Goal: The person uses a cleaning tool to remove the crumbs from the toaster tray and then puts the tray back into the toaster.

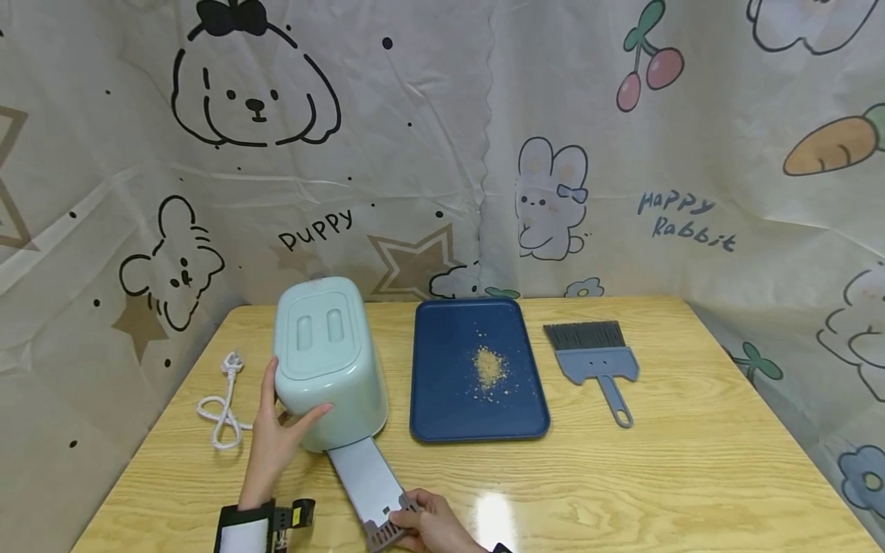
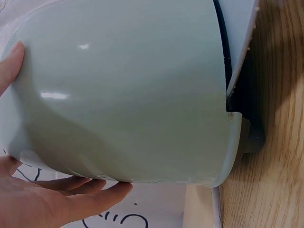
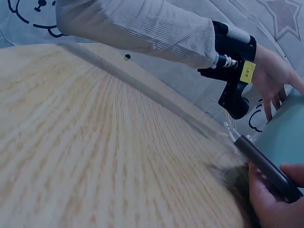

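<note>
A pale mint toaster (image 1: pixel 362 384) with a lid over its top stands on the left side of the table. My left hand (image 1: pixel 273 442) holds its near left corner, thumb on the front face and fingers along the side. From the toaster's base a metal crumb tray (image 1: pixel 366 478) sticks out towards me, its inner end still inside or hidden under the body. My right hand (image 1: pixel 434 526) pinches the grey slotted handle of this tray. In the left wrist view, small crumbs dot the edge of the crumb tray (image 2: pixel 240 33).
A navy blue tray (image 1: pixel 442 384) lies right of the toaster, with a small heap of tan crumbs (image 1: pixel 489 369) on it. Further right is a blue-grey brush (image 1: pixel 598 365) with dark bristles. A white power cord with plug (image 1: pixel 224 415) lies left of the toaster. Printed cloth hangs behind the table.
</note>
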{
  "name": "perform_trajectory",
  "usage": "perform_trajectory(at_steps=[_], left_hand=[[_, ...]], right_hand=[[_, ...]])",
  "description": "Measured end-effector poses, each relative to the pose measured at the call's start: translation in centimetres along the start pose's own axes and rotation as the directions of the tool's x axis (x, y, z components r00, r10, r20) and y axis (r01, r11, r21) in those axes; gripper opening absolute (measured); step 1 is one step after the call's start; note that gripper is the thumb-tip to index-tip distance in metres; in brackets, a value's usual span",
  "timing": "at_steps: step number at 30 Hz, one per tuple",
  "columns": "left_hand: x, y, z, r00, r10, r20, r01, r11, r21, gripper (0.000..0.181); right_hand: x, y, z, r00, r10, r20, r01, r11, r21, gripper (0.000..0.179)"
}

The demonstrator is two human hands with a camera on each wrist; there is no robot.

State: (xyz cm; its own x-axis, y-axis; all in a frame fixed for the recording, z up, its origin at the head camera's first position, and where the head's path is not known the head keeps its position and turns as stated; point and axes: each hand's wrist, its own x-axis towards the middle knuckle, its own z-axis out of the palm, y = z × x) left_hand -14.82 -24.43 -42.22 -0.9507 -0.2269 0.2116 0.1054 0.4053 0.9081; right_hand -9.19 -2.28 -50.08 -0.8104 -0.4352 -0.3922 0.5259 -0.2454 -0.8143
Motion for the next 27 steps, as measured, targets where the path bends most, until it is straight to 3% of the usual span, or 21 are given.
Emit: perform_trajectory(at_steps=[9,17,24,27], left_hand=[[0.0,0.1,0.1,1.000,-0.007,-0.004,0.007,1.000,0.001,0.101],[0.0,0.2,0.1,1.000,-0.013,-0.007,0.013,1.000,0.005,0.101],[-0.1,0.2,0.2,1.000,-0.009,-0.008,0.009,1.000,0.014,0.101],[0.0,0.2,0.2,1.000,-0.003,-0.009,0.003,1.000,0.018,0.101]], right_hand=[[-0.1,0.3,0.9,1.000,-0.026,-0.005,0.026,0.999,-0.027,0.014],[0.7,-0.1,1.3,0.999,0.032,0.028,-0.030,0.998,-0.048,0.017],[1.3,0.0,1.8,0.999,-0.009,0.041,0.010,0.999,-0.036,0.013],[1.4,-0.1,1.8,0.998,0.011,0.060,-0.009,0.999,-0.041,0.014]])
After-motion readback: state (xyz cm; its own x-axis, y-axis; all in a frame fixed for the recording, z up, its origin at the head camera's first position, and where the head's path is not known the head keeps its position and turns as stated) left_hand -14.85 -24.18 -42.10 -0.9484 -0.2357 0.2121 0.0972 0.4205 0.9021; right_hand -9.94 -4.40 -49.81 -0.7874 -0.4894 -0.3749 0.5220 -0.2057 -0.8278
